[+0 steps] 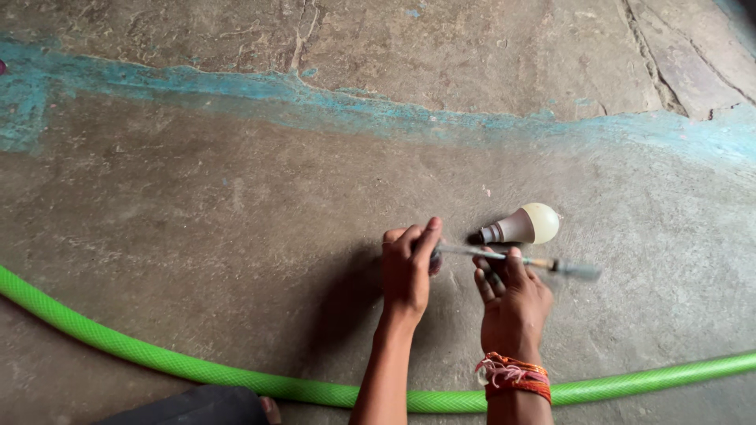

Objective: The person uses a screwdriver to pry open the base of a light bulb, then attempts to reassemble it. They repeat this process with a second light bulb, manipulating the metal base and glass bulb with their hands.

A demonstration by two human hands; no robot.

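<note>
My left hand (407,267) is curled around a small dark object on the concrete floor, its fingertips closed at the tip of a thin tool. My right hand (512,303) grips that tool, a screwdriver (516,259) with a metal shaft and a blurred handle pointing right. Orange and red threads are tied round my right wrist (512,374). A white light bulb (526,225) with a grey base lies on the floor just beyond my right hand, untouched.
A bright green hose (157,356) curves across the floor below my arms, from the left edge to the right edge. A streak of blue paint (315,98) crosses the cracked concrete floor further away. A dark cloth-covered knee (205,405) shows at the bottom.
</note>
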